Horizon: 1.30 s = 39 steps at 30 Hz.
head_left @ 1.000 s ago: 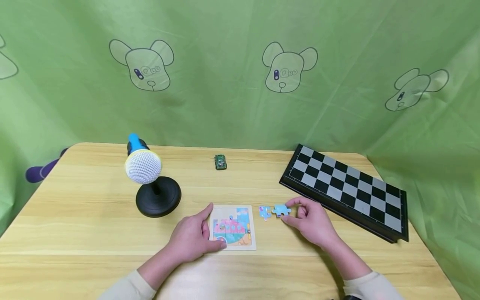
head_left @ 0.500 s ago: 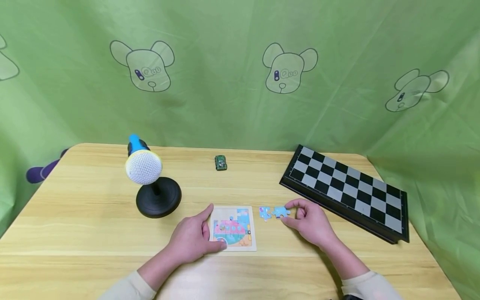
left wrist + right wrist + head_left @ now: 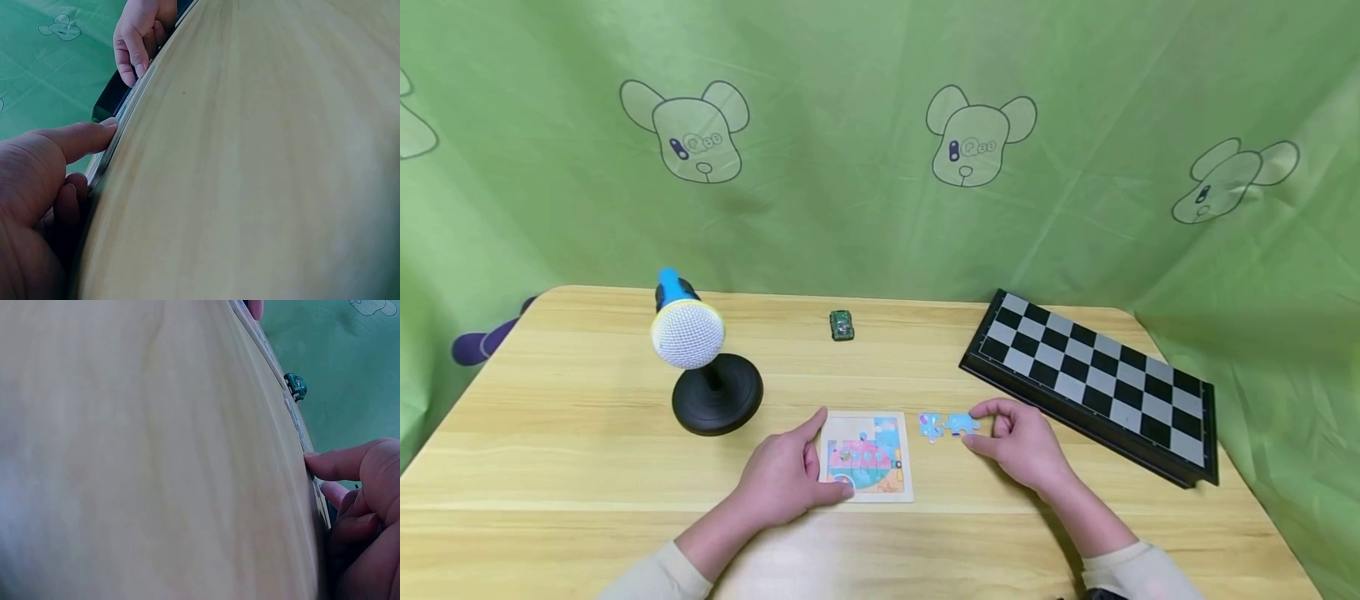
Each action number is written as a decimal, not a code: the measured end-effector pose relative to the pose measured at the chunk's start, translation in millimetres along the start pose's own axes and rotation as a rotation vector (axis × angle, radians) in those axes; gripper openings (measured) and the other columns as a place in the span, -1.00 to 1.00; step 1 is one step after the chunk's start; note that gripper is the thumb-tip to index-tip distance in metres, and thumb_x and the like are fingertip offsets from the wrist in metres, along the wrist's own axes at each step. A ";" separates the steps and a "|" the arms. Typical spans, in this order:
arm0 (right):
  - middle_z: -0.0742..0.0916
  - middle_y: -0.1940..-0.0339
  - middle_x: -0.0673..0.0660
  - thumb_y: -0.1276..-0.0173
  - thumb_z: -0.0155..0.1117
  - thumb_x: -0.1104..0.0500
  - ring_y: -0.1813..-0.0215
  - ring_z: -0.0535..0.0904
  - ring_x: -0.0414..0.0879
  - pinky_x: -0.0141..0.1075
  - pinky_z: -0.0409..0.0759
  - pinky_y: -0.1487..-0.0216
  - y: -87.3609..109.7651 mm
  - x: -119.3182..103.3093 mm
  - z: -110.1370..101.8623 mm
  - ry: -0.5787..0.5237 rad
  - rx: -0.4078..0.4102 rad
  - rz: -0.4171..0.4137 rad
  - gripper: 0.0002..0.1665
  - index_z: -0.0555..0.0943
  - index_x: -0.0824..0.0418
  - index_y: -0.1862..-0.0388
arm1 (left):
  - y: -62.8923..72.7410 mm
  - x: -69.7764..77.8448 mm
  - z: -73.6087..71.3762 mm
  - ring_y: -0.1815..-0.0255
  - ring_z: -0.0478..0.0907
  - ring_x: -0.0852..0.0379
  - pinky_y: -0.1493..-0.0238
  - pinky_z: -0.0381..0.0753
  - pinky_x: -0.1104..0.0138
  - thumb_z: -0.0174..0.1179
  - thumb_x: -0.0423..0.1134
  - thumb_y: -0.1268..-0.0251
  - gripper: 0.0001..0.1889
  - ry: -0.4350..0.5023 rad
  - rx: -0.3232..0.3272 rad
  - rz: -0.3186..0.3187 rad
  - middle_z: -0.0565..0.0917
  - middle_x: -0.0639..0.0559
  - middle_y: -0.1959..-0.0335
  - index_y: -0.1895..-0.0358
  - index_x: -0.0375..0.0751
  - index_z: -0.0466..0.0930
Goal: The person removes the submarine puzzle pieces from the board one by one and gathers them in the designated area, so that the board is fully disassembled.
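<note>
In the head view my left hand (image 3: 786,475) holds the left side of a small square jigsaw board (image 3: 906,467), its thumb on the lower edge and its index finger by the upper left corner. The board carries several joined pieces of a pink, blue and teal picture, with a pale gap at the upper left. Right of the board, my right hand (image 3: 1022,442) pinches a blue jigsaw piece (image 3: 959,424) between thumb and index finger, flat on the table. A second blue piece (image 3: 930,426) lies just left of it. Both wrist views show the hands low along the tabletop.
A toy microphone (image 3: 688,334) on a round black base (image 3: 717,396) stands at the left. A small dark green toy car (image 3: 842,326) sits near the back edge of the wooden table (image 3: 587,467). A folded chessboard (image 3: 1090,375) lies slanted at the right. Green cloth hangs behind.
</note>
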State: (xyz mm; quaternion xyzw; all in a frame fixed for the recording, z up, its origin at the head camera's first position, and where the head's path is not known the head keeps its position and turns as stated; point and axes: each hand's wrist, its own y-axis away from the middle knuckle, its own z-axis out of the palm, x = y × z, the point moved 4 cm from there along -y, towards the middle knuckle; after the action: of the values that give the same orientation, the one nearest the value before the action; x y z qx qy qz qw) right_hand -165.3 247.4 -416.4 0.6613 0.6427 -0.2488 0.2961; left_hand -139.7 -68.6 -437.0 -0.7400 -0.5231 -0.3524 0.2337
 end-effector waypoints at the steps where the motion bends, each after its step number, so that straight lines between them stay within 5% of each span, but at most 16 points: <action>1: 0.38 0.68 0.00 -0.11 0.57 0.23 0.58 0.27 -0.12 -0.26 0.32 0.38 0.0 -0.3 -0.2 -0.001 0.000 0.001 -0.64 0.68 0.25 0.11 | -0.1 -0.1 0.0 0.72 0.29 0.30 0.64 0.28 0.34 0.59 0.09 0.11 0.10 0.000 0.003 0.003 0.41 0.27 0.71 -0.47 -0.42 0.25; 13: 0.32 0.70 -0.03 -0.08 0.61 0.21 0.59 0.22 -0.16 -0.27 0.35 0.35 6.4 -13.3 13.4 -0.064 0.003 -0.050 -0.62 0.70 0.17 0.10 | 0.1 1.3 -0.5 0.72 0.29 0.29 0.64 0.29 0.35 0.58 0.09 0.11 0.10 0.008 -0.008 -0.014 0.42 0.25 0.71 -0.48 -0.40 0.24; 27: 0.35 0.71 -0.07 -0.08 0.62 0.22 0.60 0.24 -0.20 -0.25 0.45 0.20 4.5 -50.5 53.1 -0.145 -0.114 -0.153 -0.62 0.70 0.13 0.10 | -0.2 0.7 -0.6 0.71 0.31 0.28 0.65 0.29 0.35 0.58 0.09 0.10 0.11 0.013 -0.010 -0.013 0.43 0.25 0.70 -0.48 -0.41 0.24; 39: 0.39 0.71 -0.05 -0.13 0.58 0.21 0.66 0.25 -0.21 -0.35 0.26 0.54 5.3 -75.1 78.5 -0.116 -0.229 -0.155 -0.63 0.68 0.14 0.07 | -0.4 0.4 -0.5 0.72 0.31 0.29 0.66 0.29 0.35 0.57 0.10 0.10 0.10 0.016 -0.014 -0.011 0.43 0.26 0.71 -0.48 -0.40 0.24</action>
State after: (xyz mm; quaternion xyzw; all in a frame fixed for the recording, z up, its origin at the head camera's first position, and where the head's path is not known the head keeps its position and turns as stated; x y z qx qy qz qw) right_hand -159.8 138.7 -417.8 0.5562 0.6979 -0.2337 0.3860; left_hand -140.1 -68.5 -436.4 -0.7359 -0.5226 -0.3634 0.2307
